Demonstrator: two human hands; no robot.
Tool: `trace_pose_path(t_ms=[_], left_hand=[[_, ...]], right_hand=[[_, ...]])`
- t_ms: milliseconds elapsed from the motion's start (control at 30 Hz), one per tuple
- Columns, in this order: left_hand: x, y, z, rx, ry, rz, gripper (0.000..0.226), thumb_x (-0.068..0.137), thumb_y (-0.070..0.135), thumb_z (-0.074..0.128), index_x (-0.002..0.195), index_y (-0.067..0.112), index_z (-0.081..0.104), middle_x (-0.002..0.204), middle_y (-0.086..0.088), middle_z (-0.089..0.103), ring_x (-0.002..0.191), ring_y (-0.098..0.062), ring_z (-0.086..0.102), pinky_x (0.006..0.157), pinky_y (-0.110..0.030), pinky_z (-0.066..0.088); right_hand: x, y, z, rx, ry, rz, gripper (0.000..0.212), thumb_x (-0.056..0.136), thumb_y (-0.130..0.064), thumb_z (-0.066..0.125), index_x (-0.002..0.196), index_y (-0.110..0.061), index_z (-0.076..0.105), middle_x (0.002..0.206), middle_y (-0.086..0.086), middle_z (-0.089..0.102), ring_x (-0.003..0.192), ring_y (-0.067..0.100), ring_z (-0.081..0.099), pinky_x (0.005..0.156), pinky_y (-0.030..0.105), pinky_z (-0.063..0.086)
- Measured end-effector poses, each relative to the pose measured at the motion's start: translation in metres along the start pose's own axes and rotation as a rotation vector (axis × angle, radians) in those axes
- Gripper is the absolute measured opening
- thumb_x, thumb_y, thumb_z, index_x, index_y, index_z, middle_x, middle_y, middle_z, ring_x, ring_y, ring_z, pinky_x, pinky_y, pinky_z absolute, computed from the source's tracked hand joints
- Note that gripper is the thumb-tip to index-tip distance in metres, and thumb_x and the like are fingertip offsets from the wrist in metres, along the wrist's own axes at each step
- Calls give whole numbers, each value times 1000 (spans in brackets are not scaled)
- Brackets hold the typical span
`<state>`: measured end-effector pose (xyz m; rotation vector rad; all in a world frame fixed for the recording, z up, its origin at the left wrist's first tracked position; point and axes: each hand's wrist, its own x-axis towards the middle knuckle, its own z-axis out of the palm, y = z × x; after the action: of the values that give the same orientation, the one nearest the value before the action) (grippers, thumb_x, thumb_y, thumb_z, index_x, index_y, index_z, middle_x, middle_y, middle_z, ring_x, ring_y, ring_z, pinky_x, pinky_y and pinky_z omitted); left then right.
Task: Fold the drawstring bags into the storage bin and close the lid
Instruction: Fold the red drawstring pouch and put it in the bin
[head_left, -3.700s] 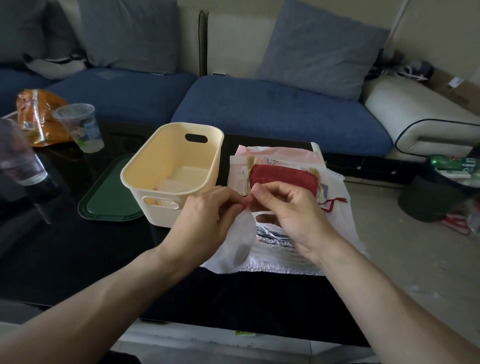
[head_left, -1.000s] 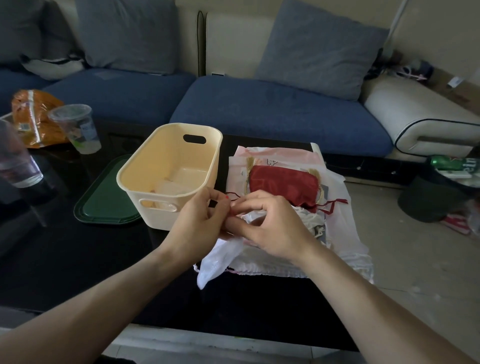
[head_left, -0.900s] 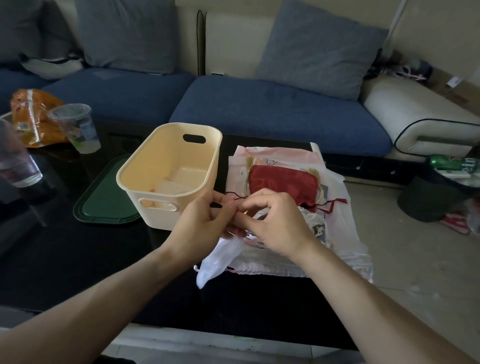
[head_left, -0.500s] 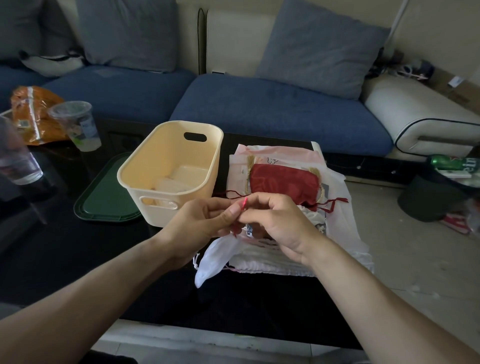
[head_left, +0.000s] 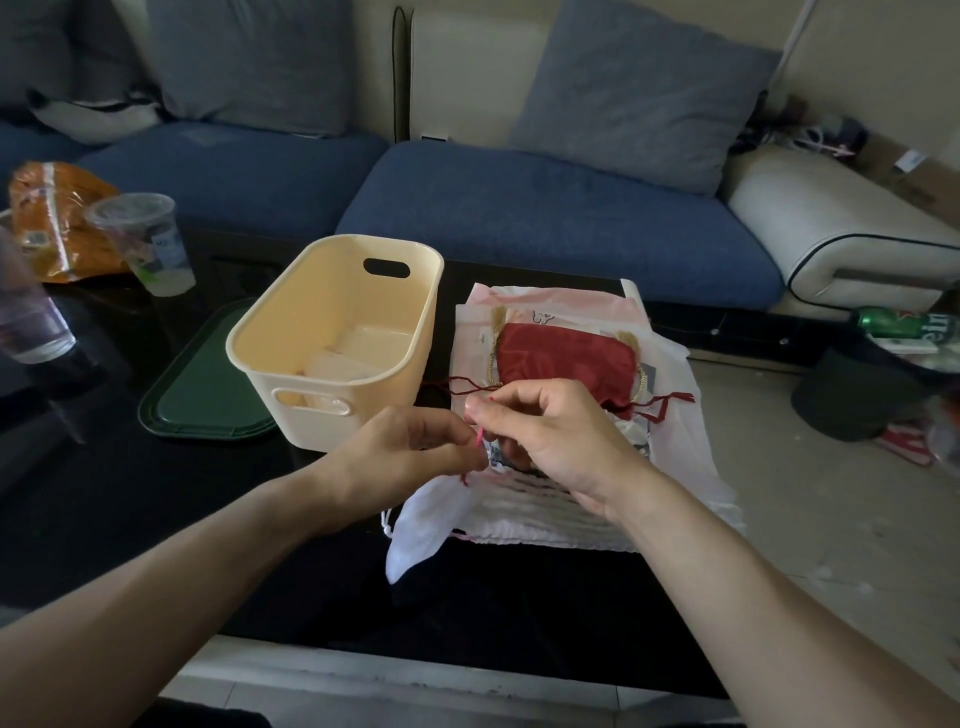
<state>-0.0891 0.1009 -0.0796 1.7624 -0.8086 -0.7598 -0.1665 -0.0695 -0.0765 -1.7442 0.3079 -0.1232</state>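
Your left hand (head_left: 410, 452) and right hand (head_left: 550, 436) meet, both pinching a red drawstring (head_left: 480, 435) above the bag pile (head_left: 670, 467) on the worktop (head_left: 156, 499). The red bag (head_left: 566, 364) lies lengthwise left-to-right atop the pile. The cream bin (head_left: 337, 332) stands open just left of it.

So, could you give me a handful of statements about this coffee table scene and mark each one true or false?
1. The cream storage bin stands open, no lid on it. True.
2. The green lid lies to the right of the bin. False: it lies on the left, partly behind it.
3. The red drawstring bag sits on the pile of pale bags. True.
4. The left hand and right hand rest flat on the table. False: both pinch a thin cord above the pile.
5. The bin is full to the rim. False: only flat pale items on its floor.
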Motion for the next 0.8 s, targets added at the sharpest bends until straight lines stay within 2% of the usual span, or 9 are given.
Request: trace_pose_path(t_ms=[100,200,267,300,367,533,600,700,800], left_hand=[[0,4,1,-35,-15,27,24,84,17,53,80,-2,69,95,-17,72,97,-26,67,96,-33,51],[1,5,1,-17,-20,31,31,80,21,45,75,-3,64,98,-15,73,101,-22,67,102,-35,48],[1,5,1,-15,-4,33,31,81,22,42,70,0,62,98,-12,74,102,-19,67,103,-36,48],[1,5,1,-15,6,37,31,82,23,41,68,3,60,98,-10,75,103,-19,67,104,-37,47],[1,5,1,7,10,57,31,85,23,40,66,6,58,97,-8,76,104,-19,67,105,-39,45],[0,5,2,214,26,118,45,105,15,36,78,6,72,88,2,76,86,-10,66,87,-28,49],[-2,6,4,196,9,120,40,106,18,38,84,3,67,82,-4,75,82,-18,69,85,-27,51],[-7,15,2,130,13,143,31,102,24,46,91,3,65,74,-9,72,72,-25,70,78,-29,56],[-9,38,-1,69,161,194,29,101,23,47,92,5,67,62,-5,64,61,-22,62,71,-29,56]], right_hand=[[1,0,-1,-23,6,10,23,87,-33,77,86,-10,79,93,17,75,88,28,72,74,23,57],[1,-1,-1,3,24,19,23,88,-31,77,87,-8,79,89,22,73,74,29,67,77,42,59],[2,-1,-2,13,53,29,22,89,-32,76,85,-11,79,78,14,74,68,16,64,69,34,59],[3,-1,-2,18,70,31,21,89,-32,75,84,-12,80,70,6,72,63,10,62,61,26,55],[4,0,-1,33,102,37,23,90,-34,74,80,-14,79,61,-6,64,56,5,55,54,20,46],[6,5,1,81,169,58,35,89,-39,75,76,-7,76,57,-4,56,52,10,49,50,23,42],[7,6,-1,90,180,47,39,88,-43,74,79,-5,75,59,-3,58,54,10,51,52,24,43],[7,5,-4,145,75,45,42,90,-54,67,86,-13,75,73,1,65,63,12,58,54,24,46],[5,1,-4,213,14,84,47,96,-57,55,94,-14,74,78,-1,67,65,13,61,54,24,46]])
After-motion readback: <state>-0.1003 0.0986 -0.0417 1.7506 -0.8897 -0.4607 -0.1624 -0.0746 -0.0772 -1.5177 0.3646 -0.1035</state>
